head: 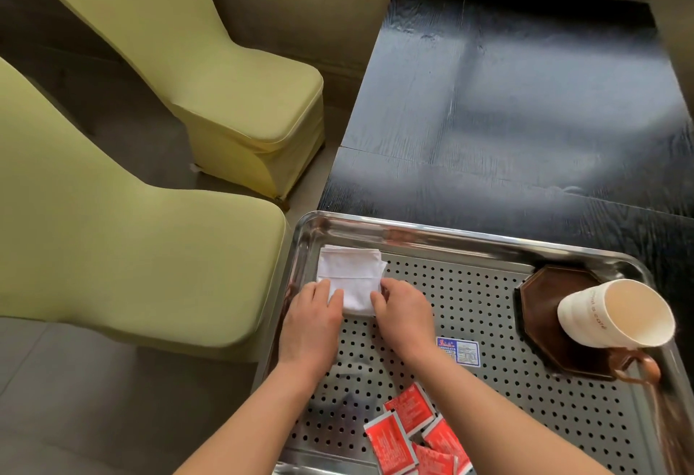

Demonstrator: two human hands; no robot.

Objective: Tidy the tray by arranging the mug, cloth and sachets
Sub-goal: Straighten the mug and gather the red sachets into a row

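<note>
A folded white cloth [351, 275] lies in the far left corner of the steel perforated tray [488, 245]. My left hand [310, 319] rests on the cloth's near left corner, and my right hand [403, 311] rests on its near right edge, fingers bent at the cloth's border. A white mug [616, 315] with a brown handle stands on a dark brown octagonal coaster [544, 300] at the tray's right side. Several red sachets [413, 426] lie in a loose heap at the tray's near edge, between my forearms. A blue and white sachet [459, 350] lies alone mid-tray.
The tray sits on a black wooden table [507, 99] that stretches away beyond it. Two chairs in yellow-green covers [225, 73] [112, 234] stand to the left of the table, the nearer one close against the tray's left rim.
</note>
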